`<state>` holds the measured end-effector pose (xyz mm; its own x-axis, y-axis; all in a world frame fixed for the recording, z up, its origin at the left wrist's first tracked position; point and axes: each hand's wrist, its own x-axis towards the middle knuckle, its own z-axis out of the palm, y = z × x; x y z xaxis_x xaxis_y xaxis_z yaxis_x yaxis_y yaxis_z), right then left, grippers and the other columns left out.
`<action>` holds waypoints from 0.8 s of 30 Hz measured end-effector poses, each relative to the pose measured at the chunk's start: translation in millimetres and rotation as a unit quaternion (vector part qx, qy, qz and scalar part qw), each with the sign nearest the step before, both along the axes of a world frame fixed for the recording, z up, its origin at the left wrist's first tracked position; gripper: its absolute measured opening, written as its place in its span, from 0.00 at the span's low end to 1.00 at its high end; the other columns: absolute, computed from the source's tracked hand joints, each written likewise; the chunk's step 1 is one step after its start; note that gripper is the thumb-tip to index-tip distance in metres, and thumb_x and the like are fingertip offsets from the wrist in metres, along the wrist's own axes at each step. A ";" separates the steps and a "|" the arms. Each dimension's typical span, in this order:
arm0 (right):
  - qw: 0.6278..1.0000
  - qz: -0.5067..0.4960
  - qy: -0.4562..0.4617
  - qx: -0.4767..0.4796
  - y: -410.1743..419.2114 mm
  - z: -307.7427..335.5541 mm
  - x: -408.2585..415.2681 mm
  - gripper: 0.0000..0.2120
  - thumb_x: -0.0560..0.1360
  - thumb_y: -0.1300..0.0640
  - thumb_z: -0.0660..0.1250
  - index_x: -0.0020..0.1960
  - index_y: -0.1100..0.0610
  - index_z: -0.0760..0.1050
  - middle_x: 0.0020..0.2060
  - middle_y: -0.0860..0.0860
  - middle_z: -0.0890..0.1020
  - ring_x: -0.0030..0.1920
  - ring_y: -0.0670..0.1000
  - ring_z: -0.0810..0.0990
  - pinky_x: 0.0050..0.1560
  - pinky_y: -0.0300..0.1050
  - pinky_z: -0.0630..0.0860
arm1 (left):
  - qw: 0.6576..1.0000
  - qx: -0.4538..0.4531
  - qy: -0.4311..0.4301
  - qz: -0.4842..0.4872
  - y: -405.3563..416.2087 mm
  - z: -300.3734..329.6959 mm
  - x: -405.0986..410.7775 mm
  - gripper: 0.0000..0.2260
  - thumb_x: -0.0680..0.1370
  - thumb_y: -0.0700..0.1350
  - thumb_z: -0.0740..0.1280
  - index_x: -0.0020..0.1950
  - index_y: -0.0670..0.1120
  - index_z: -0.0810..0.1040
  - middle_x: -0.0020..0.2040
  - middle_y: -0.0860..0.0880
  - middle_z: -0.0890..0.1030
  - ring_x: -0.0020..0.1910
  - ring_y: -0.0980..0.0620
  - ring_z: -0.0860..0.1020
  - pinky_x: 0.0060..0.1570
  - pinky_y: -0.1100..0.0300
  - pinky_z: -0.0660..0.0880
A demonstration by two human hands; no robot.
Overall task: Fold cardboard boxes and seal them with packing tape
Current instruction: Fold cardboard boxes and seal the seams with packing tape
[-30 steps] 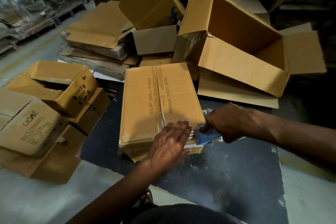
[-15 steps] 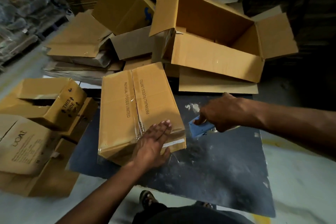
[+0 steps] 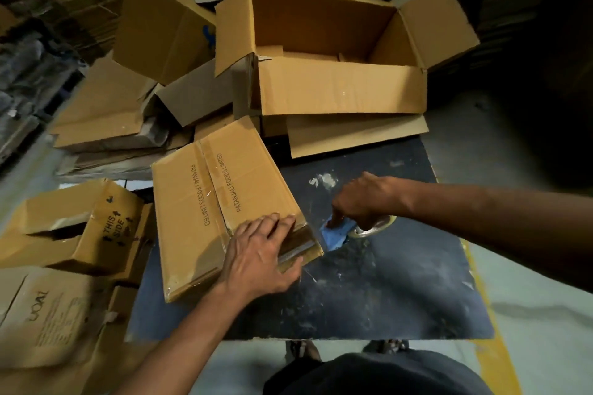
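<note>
A closed brown cardboard box [image 3: 208, 202] printed "PATANJALI FOODS LIMITED" lies on a dark board [image 3: 385, 282], with clear tape along its middle seam. My left hand [image 3: 260, 253] lies flat on the box's near right corner, fingers straight, pressing the tape over the edge. My right hand [image 3: 362, 202] grips a blue tape dispenser [image 3: 337, 232] just right of that corner, low on the board. Its tape roll [image 3: 377, 228] peeks out beneath my hand.
A big open box [image 3: 337, 86] stands behind the board with flaps spread. Flattened cartons [image 3: 106, 119] pile up at the back left. Folded boxes [image 3: 70, 234] lie on the floor at left. Grey floor with a yellow line [image 3: 494, 346] runs on the right.
The dispenser has pulled away from the box's corner to the right. My left hand has slid onto the corner and over its edge. The camera has tilted further downward.
</note>
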<state>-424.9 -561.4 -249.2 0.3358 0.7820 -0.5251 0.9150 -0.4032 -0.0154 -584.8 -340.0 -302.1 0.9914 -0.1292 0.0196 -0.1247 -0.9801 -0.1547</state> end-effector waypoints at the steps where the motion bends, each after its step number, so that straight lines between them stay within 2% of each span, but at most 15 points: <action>1: 1.000 0.003 -0.003 0.002 3.4 -3.6 -2.0 0.26 0.79 0.51 0.67 0.74 0.33 0.68 0.61 0.43 0.82 0.62 0.54 0.81 0.57 0.55 0.79 | 1.000 0.002 0.024 -0.020 -1.0 6.9 9.5 0.39 0.72 0.72 0.60 0.78 0.52 0.68 0.71 0.45 0.75 0.69 0.43 0.74 0.70 0.45 0.69; 4: 1.000 -0.006 -0.007 -0.007 19.3 -6.4 -8.6 0.20 0.81 0.52 0.67 0.71 0.42 0.72 0.61 0.46 0.81 0.63 0.55 0.80 0.63 0.60 0.76 | 0.988 0.046 0.093 -0.119 -4.8 14.7 39.7 0.40 0.72 0.75 0.58 0.78 0.54 0.67 0.76 0.43 0.68 0.76 0.40 0.64 0.76 0.42 0.61; 7: 0.999 -0.022 -0.025 -0.028 31.8 -6.0 -9.6 0.17 0.81 0.53 0.68 0.69 0.47 0.73 0.56 0.48 0.81 0.63 0.55 0.80 0.65 0.61 0.73 | 0.974 0.070 0.157 -0.147 -4.4 13.5 58.4 0.41 0.71 0.79 0.55 0.77 0.56 0.70 0.80 0.43 0.62 0.81 0.42 0.55 0.80 0.42 0.50; 9: 0.999 -0.040 -0.015 -0.025 35.7 -9.2 -6.6 0.17 0.81 0.53 0.69 0.68 0.46 0.74 0.46 0.46 0.77 0.62 0.55 0.79 0.65 0.60 0.72 | 0.969 0.075 0.176 -0.157 -2.3 13.0 65.1 0.43 0.70 0.81 0.53 0.76 0.56 0.71 0.80 0.43 0.62 0.82 0.44 0.55 0.80 0.42 0.48; 10: 0.998 -0.050 -0.009 -0.023 37.0 -12.7 -5.7 0.17 0.81 0.52 0.69 0.68 0.46 0.74 0.45 0.45 0.76 0.62 0.54 0.79 0.65 0.59 0.72 | 0.966 0.081 0.178 -0.168 -1.4 13.3 68.3 0.44 0.70 0.82 0.52 0.76 0.55 0.71 0.80 0.44 0.64 0.81 0.45 0.56 0.80 0.41 0.48; 11: 0.998 -0.053 -0.014 -0.028 37.9 -19.5 -6.2 0.17 0.80 0.51 0.70 0.68 0.46 0.75 0.48 0.46 0.77 0.64 0.55 0.79 0.64 0.59 0.72 | 0.964 0.091 0.177 -0.178 -1.2 13.5 71.1 0.45 0.70 0.82 0.51 0.75 0.54 0.72 0.79 0.45 0.66 0.80 0.45 0.59 0.79 0.40 0.49; 12: 0.998 -0.045 -0.030 -0.042 38.1 -28.8 -7.5 0.17 0.80 0.49 0.70 0.68 0.46 0.75 0.55 0.46 0.80 0.66 0.55 0.78 0.64 0.59 0.72 | 0.961 0.100 0.178 -0.185 -1.9 14.3 74.2 0.46 0.70 0.83 0.49 0.74 0.54 0.73 0.78 0.46 0.68 0.79 0.46 0.62 0.78 0.39 0.51; 14: 0.994 -0.021 -0.059 -0.092 32.1 -58.7 -10.3 0.19 0.80 0.46 0.69 0.69 0.48 0.75 0.67 0.48 0.77 0.70 0.57 0.75 0.65 0.60 0.71 | 0.958 0.104 0.180 -0.195 -1.9 13.4 78.9 0.46 0.70 0.84 0.45 0.71 0.55 0.76 0.74 0.51 0.72 0.75 0.49 0.66 0.75 0.37 0.54; 16: 0.993 -0.061 -0.026 -0.099 15.1 -88.3 -6.6 0.18 0.79 0.44 0.69 0.68 0.48 0.77 0.68 0.49 0.77 0.69 0.57 0.76 0.66 0.59 0.73 | 0.958 0.086 0.180 -0.204 -1.0 11.2 81.8 0.45 0.69 0.85 0.43 0.67 0.58 0.79 0.73 0.54 0.74 0.74 0.51 0.67 0.74 0.36 0.54; 18: 0.991 -0.102 0.045 -0.079 -5.2 -107.3 4.6 0.17 0.79 0.45 0.69 0.67 0.47 0.78 0.65 0.48 0.80 0.65 0.55 0.79 0.62 0.53 0.76 | 0.958 0.066 0.188 -0.208 -0.8 10.5 87.0 0.43 0.68 0.85 0.44 0.64 0.60 0.81 0.74 0.55 0.74 0.76 0.50 0.65 0.74 0.35 0.52; 20: 0.983 -0.113 0.131 -0.067 -22.5 -117.6 17.0 0.19 0.79 0.54 0.70 0.70 0.48 0.78 0.64 0.50 0.82 0.59 0.55 0.82 0.55 0.47 0.78 | 0.953 0.064 0.207 -0.211 -2.7 10.6 93.7 0.43 0.68 0.85 0.44 0.63 0.61 0.81 0.76 0.55 0.72 0.79 0.50 0.61 0.75 0.33 0.48; 22: 0.974 -0.113 0.185 -0.071 -35.1 -123.3 27.4 0.22 0.80 0.62 0.68 0.72 0.49 0.77 0.64 0.51 0.82 0.52 0.52 0.79 0.45 0.39 0.74 | 0.949 0.053 0.238 -0.201 -4.4 9.6 101.2 0.45 0.67 0.85 0.40 0.67 0.64 0.80 0.78 0.57 0.69 0.81 0.52 0.57 0.76 0.33 0.44; 24: 0.966 -0.133 0.214 -0.060 -43.9 -127.1 35.7 0.23 0.80 0.65 0.67 0.73 0.50 0.76 0.65 0.51 0.81 0.52 0.51 0.78 0.38 0.34 0.69 | 0.955 -0.012 0.243 -0.169 -1.3 5.5 108.1 0.44 0.70 0.83 0.39 0.72 0.64 0.76 0.78 0.58 0.69 0.81 0.55 0.55 0.77 0.35 0.44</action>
